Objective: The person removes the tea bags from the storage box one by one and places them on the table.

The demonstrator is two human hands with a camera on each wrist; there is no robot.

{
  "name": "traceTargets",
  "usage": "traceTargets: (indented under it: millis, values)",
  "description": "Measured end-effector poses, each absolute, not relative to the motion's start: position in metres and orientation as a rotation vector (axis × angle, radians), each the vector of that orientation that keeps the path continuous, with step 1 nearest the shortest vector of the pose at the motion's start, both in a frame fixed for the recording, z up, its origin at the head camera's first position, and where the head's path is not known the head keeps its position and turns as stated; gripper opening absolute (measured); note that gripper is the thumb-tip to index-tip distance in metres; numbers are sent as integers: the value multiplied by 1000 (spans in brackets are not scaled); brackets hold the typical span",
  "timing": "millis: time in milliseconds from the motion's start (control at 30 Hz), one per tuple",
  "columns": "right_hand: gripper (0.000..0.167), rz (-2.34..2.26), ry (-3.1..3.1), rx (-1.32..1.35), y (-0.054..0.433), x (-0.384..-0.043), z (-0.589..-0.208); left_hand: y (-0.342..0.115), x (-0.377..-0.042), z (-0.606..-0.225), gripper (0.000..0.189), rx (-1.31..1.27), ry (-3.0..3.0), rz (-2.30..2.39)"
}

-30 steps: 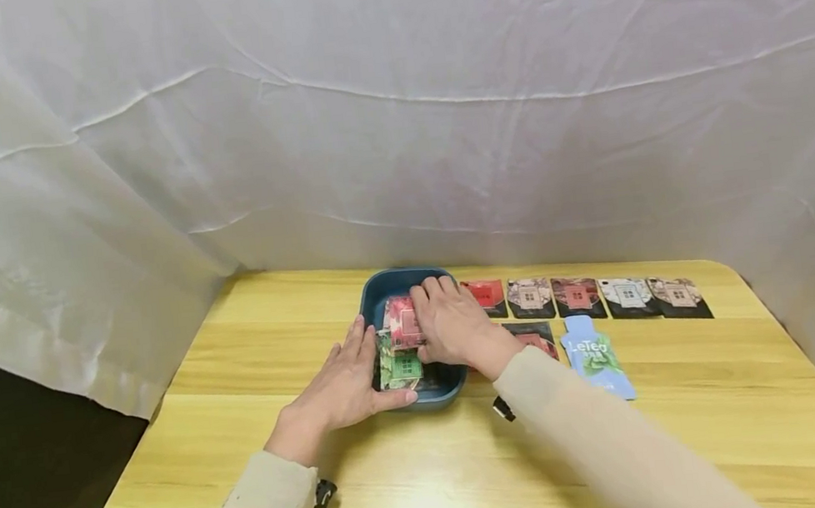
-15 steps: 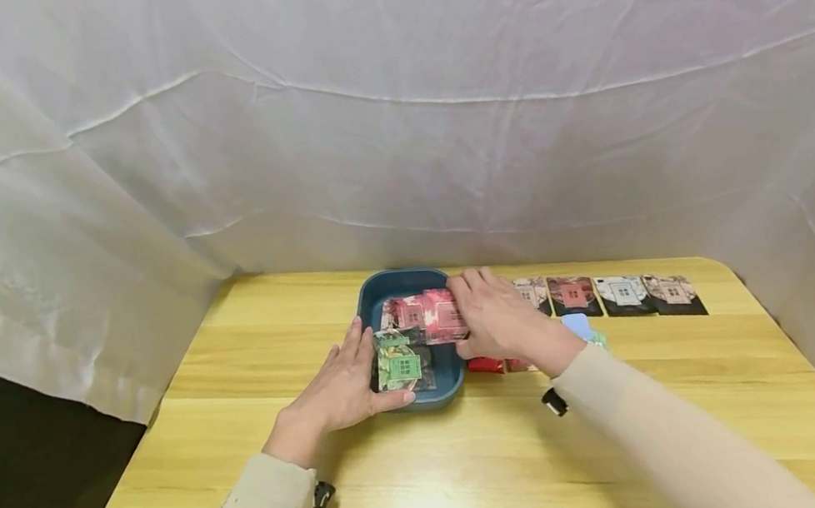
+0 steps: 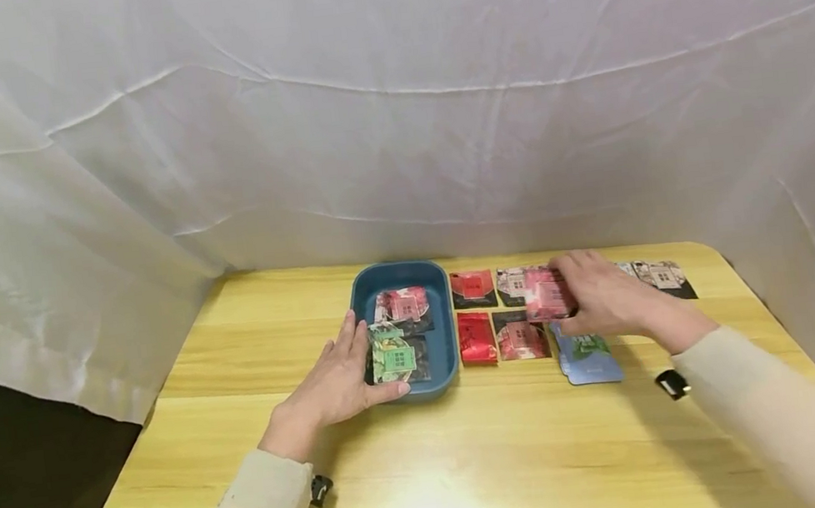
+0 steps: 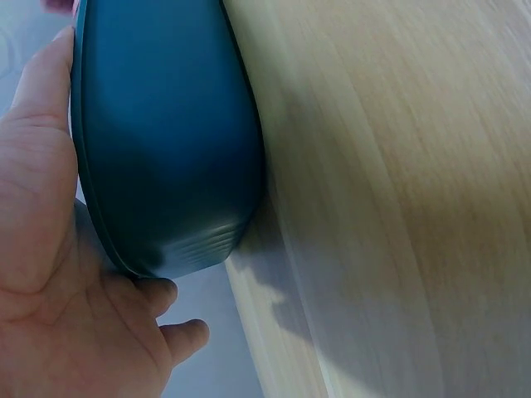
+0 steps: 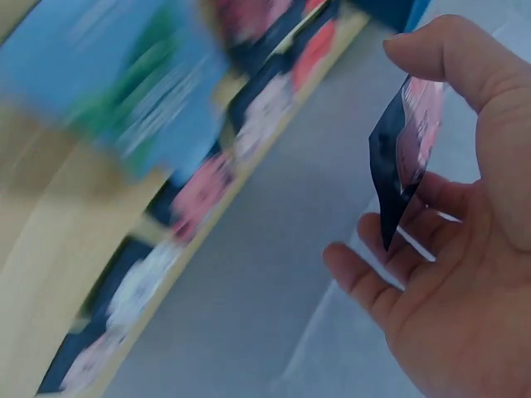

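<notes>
- While the left hand [image 3: 325, 387] lay spread on the bin [image 3: 444, 342], below frame centre, the right hand [image 3: 608, 291] pinched a pink packet [image 3: 546, 294].
- Blue pouch [image 3: 590, 365] lay lower right.

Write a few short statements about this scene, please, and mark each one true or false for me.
1. The right hand holds a thin square pink-and-black sachet. True.
2. The left hand touches a rounded rectangular blue tray. True.
3. A light-blue pouch with a green leaf print lies inside the tray. False: the pouch lies on the yellow wood-grain table, to the tray's right in the head view.
4. The left hand holds a glossy red packet. False: that packet lies on the table, just right of the tray.
5. Inside the tray, a thin green-labelled sachet lies nearer the person than a pink-labelled sachet. True.
</notes>
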State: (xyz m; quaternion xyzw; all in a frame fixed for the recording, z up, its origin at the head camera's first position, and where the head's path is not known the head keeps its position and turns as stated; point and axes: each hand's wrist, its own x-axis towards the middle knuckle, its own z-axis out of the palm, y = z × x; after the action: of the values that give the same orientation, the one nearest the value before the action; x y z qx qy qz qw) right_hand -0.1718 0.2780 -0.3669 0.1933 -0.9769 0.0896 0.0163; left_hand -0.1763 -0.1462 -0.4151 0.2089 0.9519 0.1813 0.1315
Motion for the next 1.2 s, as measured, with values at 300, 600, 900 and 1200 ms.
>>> traceTargets:
  millis: [300,600,900,1200]
  values:
    - [88,223,-3117,529,349,-165,-387,-148,-177,-416,130,603,2773,540]
    - [89,201,-3231,493,376,-162,-404,-151,-179,-415,133,600,2772,532]
    - [92,156,-3324,453,384,-158,-417,-149,-178,-417,133,590,2754,535]
    - [92,145,-3331,449,388,-156,-421,-148,-178,-417,133,621,2754,524]
